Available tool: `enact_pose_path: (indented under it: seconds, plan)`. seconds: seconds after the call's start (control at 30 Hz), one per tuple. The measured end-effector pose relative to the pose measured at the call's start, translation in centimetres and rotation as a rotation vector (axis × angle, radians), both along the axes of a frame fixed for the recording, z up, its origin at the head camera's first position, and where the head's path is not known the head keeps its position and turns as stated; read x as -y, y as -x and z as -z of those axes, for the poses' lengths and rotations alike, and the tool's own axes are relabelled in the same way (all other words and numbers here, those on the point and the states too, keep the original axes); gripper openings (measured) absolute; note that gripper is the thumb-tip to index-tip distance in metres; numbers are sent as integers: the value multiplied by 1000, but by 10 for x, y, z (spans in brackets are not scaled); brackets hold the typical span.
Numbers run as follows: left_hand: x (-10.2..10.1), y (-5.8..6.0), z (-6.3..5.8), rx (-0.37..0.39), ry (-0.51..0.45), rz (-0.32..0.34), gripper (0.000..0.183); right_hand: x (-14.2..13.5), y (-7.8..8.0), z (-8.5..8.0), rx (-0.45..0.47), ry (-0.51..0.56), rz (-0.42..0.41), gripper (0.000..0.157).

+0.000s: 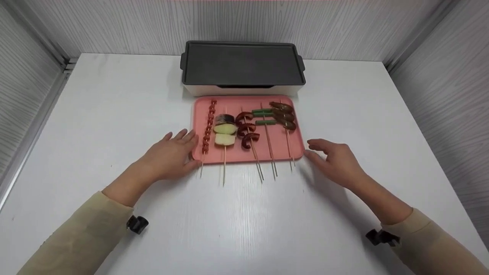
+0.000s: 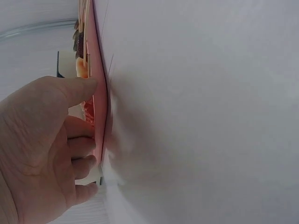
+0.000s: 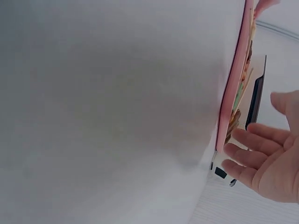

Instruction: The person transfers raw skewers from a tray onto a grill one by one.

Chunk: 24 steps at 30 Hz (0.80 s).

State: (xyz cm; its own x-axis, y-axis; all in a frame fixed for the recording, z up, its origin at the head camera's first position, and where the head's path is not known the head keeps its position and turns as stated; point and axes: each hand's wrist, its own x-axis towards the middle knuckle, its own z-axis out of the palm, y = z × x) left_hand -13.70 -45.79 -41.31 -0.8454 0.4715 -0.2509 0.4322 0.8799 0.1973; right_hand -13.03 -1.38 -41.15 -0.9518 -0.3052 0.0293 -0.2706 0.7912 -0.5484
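Note:
A pink tray [image 1: 244, 156] lies on the white table, bearing several skewers. From the left, they hold small red pieces [image 1: 208, 128], a dark-skinned chunk with pale slices [image 1: 225, 139], curled reddish-brown pieces [image 1: 250, 137], green stalks [image 1: 265, 122] and brown oval pieces [image 1: 282, 114]. Bare stick ends jut over the tray's near edge. My left hand [image 1: 172, 154] is at the tray's left edge, fingers extended; its thumb [image 2: 84, 88] touches the pink rim in the left wrist view. Beside the right edge is my right hand [image 1: 336, 160], its fingers loosely bent, holding nothing.
Directly behind the tray stands a tabletop grill with a flat dark plate [image 1: 242, 63] and a pale base [image 1: 198, 90]. Wood-grain panels [image 1: 336, 26] enclose the table at the back and sides. A small black device [image 1: 137, 224] sits at each sleeve cuff.

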Motion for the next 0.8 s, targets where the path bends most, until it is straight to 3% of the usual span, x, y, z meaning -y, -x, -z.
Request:
enact_pose_path:
  seconds: [0.1,0.4,0.8]
  plan:
    - [0,1,-1,16,4,1,77,5,1,-1,52,61,51,40]
    - [2,1,2,-5,9,27,76,20,8,1,376,162,95,45]
    - [9,-2,15,-88,-3,70,77,31,17,11,554,269,176,40]
